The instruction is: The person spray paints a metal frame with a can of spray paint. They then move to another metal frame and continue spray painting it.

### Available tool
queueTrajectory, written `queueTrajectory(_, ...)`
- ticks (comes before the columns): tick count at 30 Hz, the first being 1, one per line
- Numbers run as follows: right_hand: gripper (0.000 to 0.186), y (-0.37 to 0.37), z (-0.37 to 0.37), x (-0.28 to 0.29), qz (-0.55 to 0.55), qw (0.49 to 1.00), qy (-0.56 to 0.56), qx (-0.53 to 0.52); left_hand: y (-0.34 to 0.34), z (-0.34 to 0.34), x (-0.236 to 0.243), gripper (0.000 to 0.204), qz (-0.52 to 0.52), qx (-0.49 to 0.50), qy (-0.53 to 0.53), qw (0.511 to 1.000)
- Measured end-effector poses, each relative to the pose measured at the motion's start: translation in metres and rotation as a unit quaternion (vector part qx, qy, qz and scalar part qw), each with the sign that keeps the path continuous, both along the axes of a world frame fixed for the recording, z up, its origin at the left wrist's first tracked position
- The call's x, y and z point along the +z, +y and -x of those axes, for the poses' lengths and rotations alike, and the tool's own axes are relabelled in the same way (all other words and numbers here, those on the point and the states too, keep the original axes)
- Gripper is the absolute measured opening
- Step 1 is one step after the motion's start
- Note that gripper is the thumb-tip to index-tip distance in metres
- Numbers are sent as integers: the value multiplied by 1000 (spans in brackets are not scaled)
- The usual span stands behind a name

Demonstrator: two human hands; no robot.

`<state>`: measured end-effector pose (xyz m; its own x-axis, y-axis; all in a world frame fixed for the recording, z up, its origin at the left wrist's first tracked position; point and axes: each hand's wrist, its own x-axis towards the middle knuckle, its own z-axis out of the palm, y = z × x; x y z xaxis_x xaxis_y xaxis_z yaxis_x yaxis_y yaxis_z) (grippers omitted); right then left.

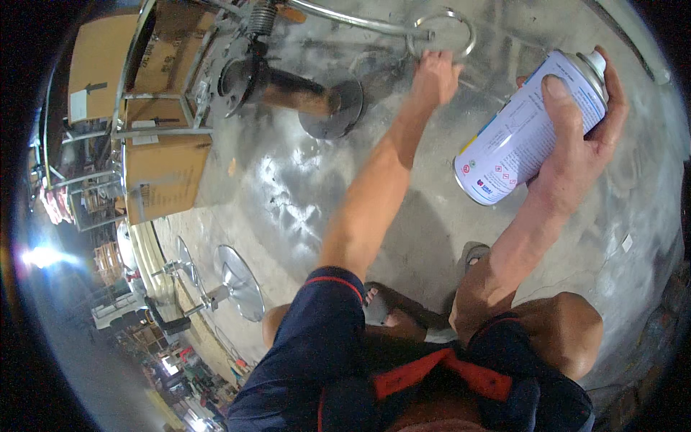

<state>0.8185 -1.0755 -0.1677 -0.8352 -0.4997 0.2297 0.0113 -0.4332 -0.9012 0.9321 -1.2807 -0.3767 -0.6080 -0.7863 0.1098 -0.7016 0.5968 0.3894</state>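
Observation:
My right hand [576, 147] is wrapped round a white spray can [515, 133], which it holds tilted. Its thumb lies along the can's side and the index finger rests at the spray nozzle [599, 59]. My left hand [435, 75] is stretched out ahead, fingers closed at the lower edge of a silver metal ring [471, 45]; the fingertips are partly hidden. A bent silver tube [353, 23] runs from the upper left to the ring. Left of it stands a dark metal post [277, 79] with a coil spring [262, 18] and a round black plate [337, 119].
Cardboard boxes [165, 176] sit in a metal rack [162, 133] at the left. Shiny metal discs [241, 284] on a stand are at the lower left. The concrete floor [281, 187] carries silvery paint marks. A small white scrap [627, 243] lies at the right.

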Motion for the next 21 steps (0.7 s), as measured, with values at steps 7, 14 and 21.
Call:
queueTrajectory(7, 79, -17, -49, -42, 15, 967, 213, 136, 72, -92, 7, 61, -273, -48, 278, 920)
queueTrajectory(14, 74, -62, -117, -49, 55, 983, 92, 152, 190, -353, 132, 51, -277, -41, -292, 915)
queueTrajectory(21, 72, -52, -183, -84, 26, 973, 168, 155, 287, -426, 211, 46, -319, 256, -215, 887)
